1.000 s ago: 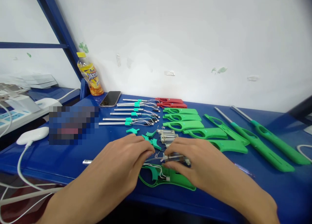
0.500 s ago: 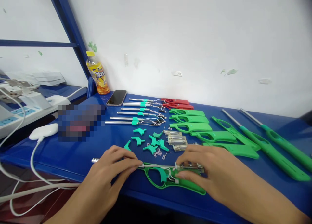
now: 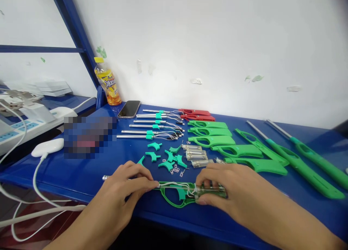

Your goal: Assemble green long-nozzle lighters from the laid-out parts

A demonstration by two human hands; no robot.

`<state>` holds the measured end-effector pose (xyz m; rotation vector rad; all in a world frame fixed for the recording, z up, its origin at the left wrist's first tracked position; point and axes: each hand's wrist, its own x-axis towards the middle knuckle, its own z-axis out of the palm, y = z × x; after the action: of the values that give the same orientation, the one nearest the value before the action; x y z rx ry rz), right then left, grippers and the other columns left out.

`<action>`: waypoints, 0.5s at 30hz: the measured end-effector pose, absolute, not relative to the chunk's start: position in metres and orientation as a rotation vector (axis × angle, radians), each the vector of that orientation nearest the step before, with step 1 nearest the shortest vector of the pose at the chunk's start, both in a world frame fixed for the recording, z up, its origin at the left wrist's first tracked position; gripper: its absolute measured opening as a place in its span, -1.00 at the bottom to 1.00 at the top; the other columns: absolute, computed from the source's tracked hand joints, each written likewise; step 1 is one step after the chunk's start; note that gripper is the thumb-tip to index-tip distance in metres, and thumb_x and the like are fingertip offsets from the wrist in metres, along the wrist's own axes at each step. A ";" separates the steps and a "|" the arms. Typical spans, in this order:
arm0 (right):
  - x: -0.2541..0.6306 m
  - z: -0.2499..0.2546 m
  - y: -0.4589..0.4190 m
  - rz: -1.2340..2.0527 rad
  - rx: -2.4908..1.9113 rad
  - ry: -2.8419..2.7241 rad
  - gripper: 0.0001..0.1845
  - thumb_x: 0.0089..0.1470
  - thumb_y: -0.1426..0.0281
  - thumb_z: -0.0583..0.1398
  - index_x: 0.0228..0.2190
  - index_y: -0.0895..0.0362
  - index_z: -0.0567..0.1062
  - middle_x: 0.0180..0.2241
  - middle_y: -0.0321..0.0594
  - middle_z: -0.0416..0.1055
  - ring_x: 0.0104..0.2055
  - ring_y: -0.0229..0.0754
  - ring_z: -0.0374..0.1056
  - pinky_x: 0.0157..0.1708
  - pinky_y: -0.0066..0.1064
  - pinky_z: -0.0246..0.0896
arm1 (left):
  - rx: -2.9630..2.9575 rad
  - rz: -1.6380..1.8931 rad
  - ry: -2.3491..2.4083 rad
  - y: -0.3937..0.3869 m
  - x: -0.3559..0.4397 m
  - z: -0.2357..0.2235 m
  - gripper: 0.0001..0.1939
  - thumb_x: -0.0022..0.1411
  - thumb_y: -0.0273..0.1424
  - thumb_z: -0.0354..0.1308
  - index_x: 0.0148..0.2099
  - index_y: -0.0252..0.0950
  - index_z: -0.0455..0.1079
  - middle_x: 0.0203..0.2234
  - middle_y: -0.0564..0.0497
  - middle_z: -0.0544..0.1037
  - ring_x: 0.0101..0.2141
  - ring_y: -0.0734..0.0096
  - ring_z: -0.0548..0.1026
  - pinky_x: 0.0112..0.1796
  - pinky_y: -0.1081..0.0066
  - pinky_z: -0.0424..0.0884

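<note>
A green lighter handle half [image 3: 166, 203] lies near the table's front edge, its trigger loop to the left. My left hand [image 3: 132, 188] is closed on the metal lighter tube [image 3: 105, 177], whose tip pokes out left of the fingers. White wires run rightward from the tube across the handle half, above a teal trigger [image 3: 181, 193]. My right hand [image 3: 225, 184] pinches a clear lighter fuel tank [image 3: 210, 190] between thumb and fingers, over the right part of the handle half. Whether the tank is seated there is hidden by the fingers.
Loose teal triggers [image 3: 166, 165], small metal clips [image 3: 181, 174] and clear tanks [image 3: 196, 155] lie beyond my hands. Wired tubes [image 3: 136, 136], green handle halves [image 3: 212, 141] and red ones [image 3: 198, 118] are behind. Assembled lighters [image 3: 301, 163], a phone [image 3: 129, 109] and a bottle [image 3: 108, 83] stand around.
My right hand has lowered the fuel tank onto the right part of the handle half, covering more of it. My left hand stays about where it was on the tube.
</note>
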<state>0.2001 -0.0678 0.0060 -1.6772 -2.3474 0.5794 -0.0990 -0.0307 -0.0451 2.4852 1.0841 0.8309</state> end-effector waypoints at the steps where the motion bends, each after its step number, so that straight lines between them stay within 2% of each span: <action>1: 0.201 0.005 -0.068 0.587 -1.688 -2.340 -0.88 0.19 0.34 0.44 -0.28 -0.12 0.63 -0.27 -0.45 0.63 -0.25 -0.11 0.55 -0.25 -0.31 0.24 | 2.500 0.829 1.082 -0.031 -0.099 -0.045 -0.61 0.56 -0.42 0.00 -0.14 -0.04 0.67 -0.21 0.04 0.65 -0.25 0.33 0.54 -0.17 0.32 0.46; 10: 0.199 0.002 -0.066 0.712 -1.815 -2.228 -0.85 0.11 0.29 0.47 -0.35 -0.14 0.61 -0.39 -0.48 0.56 -0.33 -0.14 0.43 -0.37 -0.34 0.06 | 2.570 0.751 1.032 -0.031 -0.099 -0.046 -0.58 0.54 -0.52 -0.02 -0.04 -0.02 0.64 -0.19 0.05 0.56 -0.26 0.38 0.53 -0.20 0.39 0.44; 15: 0.199 0.004 -0.063 0.722 -1.805 -2.208 -0.85 0.10 0.29 0.48 -0.36 -0.14 0.61 -0.41 -0.50 0.56 -0.37 -0.18 0.41 -0.39 -0.36 0.03 | 2.580 0.674 1.109 -0.041 -0.091 -0.032 -0.67 0.54 -0.49 0.01 -0.06 -0.10 0.60 -0.12 0.01 0.55 -0.16 0.31 0.53 0.12 0.16 0.40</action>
<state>0.1988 -0.0634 0.0040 -1.8047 -2.2081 0.7220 -0.0908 -0.0405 -0.0315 2.5799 1.1093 0.6740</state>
